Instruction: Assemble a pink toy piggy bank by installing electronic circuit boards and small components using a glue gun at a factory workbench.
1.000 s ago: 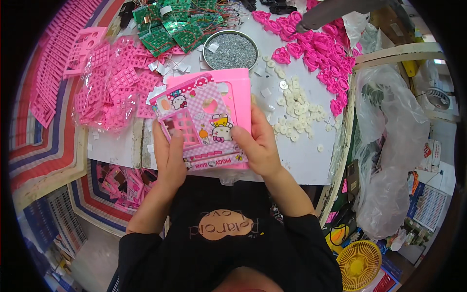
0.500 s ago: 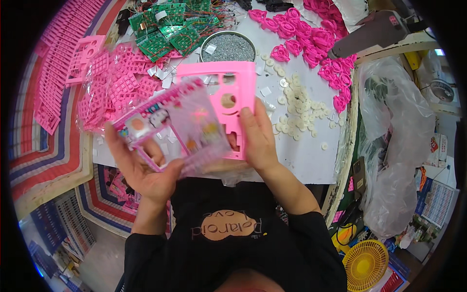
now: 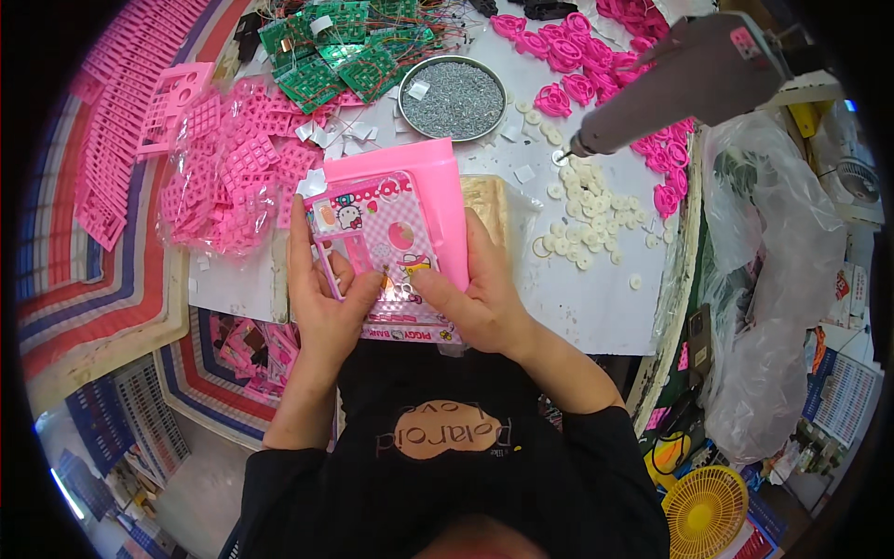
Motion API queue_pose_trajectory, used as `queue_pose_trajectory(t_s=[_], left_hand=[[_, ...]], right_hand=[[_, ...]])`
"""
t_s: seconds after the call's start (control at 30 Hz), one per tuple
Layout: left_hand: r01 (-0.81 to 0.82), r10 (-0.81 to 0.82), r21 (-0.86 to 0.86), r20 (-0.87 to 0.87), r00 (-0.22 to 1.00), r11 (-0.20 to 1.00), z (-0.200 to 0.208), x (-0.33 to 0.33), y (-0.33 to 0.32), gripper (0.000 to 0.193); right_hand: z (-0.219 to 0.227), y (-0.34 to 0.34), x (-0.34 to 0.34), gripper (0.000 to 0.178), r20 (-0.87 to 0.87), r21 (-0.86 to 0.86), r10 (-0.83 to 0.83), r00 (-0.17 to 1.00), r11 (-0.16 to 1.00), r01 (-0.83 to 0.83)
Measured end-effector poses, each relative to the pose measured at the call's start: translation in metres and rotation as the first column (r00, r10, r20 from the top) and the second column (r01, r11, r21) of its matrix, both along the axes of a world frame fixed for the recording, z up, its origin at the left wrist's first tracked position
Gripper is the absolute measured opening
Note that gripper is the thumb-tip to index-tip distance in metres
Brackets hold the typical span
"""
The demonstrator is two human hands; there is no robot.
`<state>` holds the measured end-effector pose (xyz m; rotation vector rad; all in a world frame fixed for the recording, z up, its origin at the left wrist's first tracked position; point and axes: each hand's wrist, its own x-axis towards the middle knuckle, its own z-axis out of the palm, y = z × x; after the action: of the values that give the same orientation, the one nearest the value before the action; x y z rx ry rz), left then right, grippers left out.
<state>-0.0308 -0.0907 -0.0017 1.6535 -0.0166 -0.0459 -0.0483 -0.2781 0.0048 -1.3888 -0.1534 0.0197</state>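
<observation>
In front of my chest I hold a printed clear panel (image 3: pixel 384 222), with cartoon figures and a pink checked pattern, laid against a plain pink plastic casing (image 3: pixel 450 191). My left hand (image 3: pixel 324 312) grips the left side of the panel, its thumb across the lower part and a cut-out opening beside it. My right hand (image 3: pixel 486 300) is closed round the casing's right edge, with the thumb pressing on the panel's face. The fingers beneath are partly hidden. Just beyond my right hand, a gold-brown block (image 3: pixel 491 200) in clear wrap lies on the table.
A round tin of small screws (image 3: pixel 453 101) stands behind the casing. White discs (image 3: pixel 596 219) lie to the right, under a grey electric screwdriver (image 3: pixel 680 88). Green circuit boards (image 3: pixel 349 58), bagged pink keypads (image 3: pixel 237 163) and pink looped parts (image 3: pixel 568 51) surround the work area.
The printed panel has come over the casing's face and now overlaps it. The casing has turned and moved lower left, uncovering the gold-brown block. My right thumb has come onto the panel.
</observation>
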Motion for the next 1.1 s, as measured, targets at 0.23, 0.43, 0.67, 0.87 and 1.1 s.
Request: queue_pose_trajectory(t_s=[0.23, 0.43, 0.67, 0.87, 1.1], left_hand=[[0.010, -0.010, 0.005, 0.050, 0.999, 1.000, 0.002, 0.001, 0.000, 0.104], [0.052, -0.048, 0.040, -0.087, 0.995, 0.998, 0.006, -0.004, 0.008, 0.104], [0.002, -0.002, -0.013, -0.030, 1.000, 1.000, 0.009, -0.015, 0.010, 0.107], [-0.011, 0.010, 0.129, 0.001, 1.000, 0.992, 0.011, -0.017, 0.021, 0.108], [0.100, -0.102, 0.119, 0.009, 0.995, 0.988, 0.024, -0.007, 0.024, 0.104]], right_hand=[[0.002, -0.012, 0.002, 0.071, 0.023, -0.093, 0.134, 0.991, 0.987, -0.131], [-0.011, -0.015, 0.002, 0.083, -0.014, 0.011, 0.206, 0.978, 0.978, -0.206], [-0.013, -0.013, -0.002, 0.084, 0.164, -0.141, 0.241, 0.957, 0.966, -0.219], [0.001, -0.008, -0.007, 0.084, -0.118, 0.083, 0.305, 0.945, 0.951, -0.296], [-0.016, 0.002, -0.013, 0.088, -0.067, 0.264, 0.333, 0.941, 0.915, -0.305]])
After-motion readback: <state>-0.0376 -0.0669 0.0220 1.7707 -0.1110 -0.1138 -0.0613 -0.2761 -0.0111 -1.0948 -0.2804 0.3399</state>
